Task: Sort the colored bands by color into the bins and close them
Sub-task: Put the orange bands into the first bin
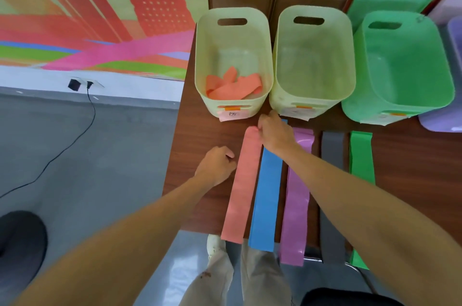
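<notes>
Colored bands (pixel 267 195) lie side by side on the brown table (pixel 200 135), with their near ends hanging over its edge. The right hand (pixel 275 133) reaches across and pinches the far end of the salmon band (pixel 243 188). The left hand (pixel 216 164) is curled in a fist, holding nothing, just beside that band. More salmon strips (pixel 233 86) sit in the left yellow bin (pixel 207 50).

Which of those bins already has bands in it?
The leftmost yellow bin: salmon bands lie crumpled in it. The middle yellow bin and the green bin show no bands.
</notes>
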Motion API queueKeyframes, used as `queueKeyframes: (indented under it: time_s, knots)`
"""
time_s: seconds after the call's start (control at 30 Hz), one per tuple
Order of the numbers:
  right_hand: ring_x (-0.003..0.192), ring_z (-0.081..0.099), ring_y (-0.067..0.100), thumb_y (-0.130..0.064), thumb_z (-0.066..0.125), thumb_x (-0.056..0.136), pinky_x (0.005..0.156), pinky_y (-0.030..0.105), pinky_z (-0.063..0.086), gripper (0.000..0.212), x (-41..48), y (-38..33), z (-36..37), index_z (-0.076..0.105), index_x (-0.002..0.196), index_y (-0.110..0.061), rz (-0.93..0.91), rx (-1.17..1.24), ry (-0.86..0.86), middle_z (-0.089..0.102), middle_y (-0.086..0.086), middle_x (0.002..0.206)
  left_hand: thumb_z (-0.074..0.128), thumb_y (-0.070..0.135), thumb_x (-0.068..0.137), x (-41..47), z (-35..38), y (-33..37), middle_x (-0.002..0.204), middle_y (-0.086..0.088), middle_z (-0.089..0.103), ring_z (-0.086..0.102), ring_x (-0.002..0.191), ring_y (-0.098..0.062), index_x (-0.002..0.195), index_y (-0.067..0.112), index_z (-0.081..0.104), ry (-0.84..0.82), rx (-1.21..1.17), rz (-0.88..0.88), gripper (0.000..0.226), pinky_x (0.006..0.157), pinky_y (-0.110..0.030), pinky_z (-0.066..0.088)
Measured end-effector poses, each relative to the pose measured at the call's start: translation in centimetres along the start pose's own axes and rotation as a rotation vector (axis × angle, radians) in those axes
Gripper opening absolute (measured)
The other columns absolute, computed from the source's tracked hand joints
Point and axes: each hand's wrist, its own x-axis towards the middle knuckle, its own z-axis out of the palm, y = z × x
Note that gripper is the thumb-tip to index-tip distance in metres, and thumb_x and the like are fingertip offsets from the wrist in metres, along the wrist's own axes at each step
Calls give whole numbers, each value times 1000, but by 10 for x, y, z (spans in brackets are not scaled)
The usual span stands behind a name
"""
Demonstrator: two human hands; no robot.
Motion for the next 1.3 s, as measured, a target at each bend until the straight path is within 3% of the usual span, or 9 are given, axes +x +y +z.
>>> queueKeyframes:
  time_s: [0.27,0.37,0.47,0.6,0.7,0.83,0.9,1.1,1.3]
  knots:
    - [71,56,9,-16,61,86,70,33,50,6,-37,0,-48,56,85,-20,-253,410,-67,59,-4,83,68,22,82,-5,-8,11,120,-3,59,57,108,-19,131,15,50,-100,-148,-67,53,93,-30,46]
    - [67,52,2,-12,65,83,62,14,42,8,-62,-9,-79,59,87,-16,-264,548,-12,63,0,83,68,25,83,-16,-16,17,113,1,65,60,106,-16,118,13,62,-190,-262,-33,38,96,-32,47]
    - [70,59,6,-15,68,82,65,18,46,10,-81,-18,-104,62,89,-20,-266,582,65,66,-2,81,66,28,86,-35,-33,27,88,0,64,60,88,-16,88,7,68,-206,-303,39,21,80,-28,45]
    - [74,58,0,-20,67,86,69,10,42,13,-98,-26,-140,71,98,-19,-270,525,248,66,-9,82,64,24,89,-59,-67,44,78,-2,57,57,74,-15,85,3,66,-216,-421,133,21,76,-29,51]
    - [65,57,-3,-14,70,82,67,11,43,7,-100,-33,-176,74,88,-15,-248,570,406,65,-9,73,65,21,88,-65,-98,53,76,-3,53,52,68,-13,78,5,62,-149,-416,198,19,62,-21,47]
    - [45,53,-1,-4,67,81,51,11,43,9,-101,-48,-221,69,79,-13,-228,711,477,61,-5,58,69,17,85,-60,-141,70,66,4,48,54,65,-16,75,-2,59,15,-394,286,24,58,-29,51]
    - [44,54,2,-3,66,82,48,16,47,9,-101,-55,-242,66,79,-12,-238,762,528,62,0,59,69,15,85,-58,-164,85,63,0,49,56,60,-16,67,7,58,97,-390,336,22,58,-31,54]
    - [52,64,13,0,65,83,55,24,57,11,-89,-57,-283,62,83,-10,-246,929,592,64,3,65,70,13,84,-38,-213,126,75,-13,60,63,68,-22,72,14,63,285,-468,389,14,70,-39,59]
    - [56,65,10,2,64,80,52,19,54,13,-52,-33,-264,63,80,-12,-267,845,497,66,9,70,65,15,86,2,-203,132,77,-10,68,62,73,-22,75,20,64,362,-372,236,12,80,-41,53]
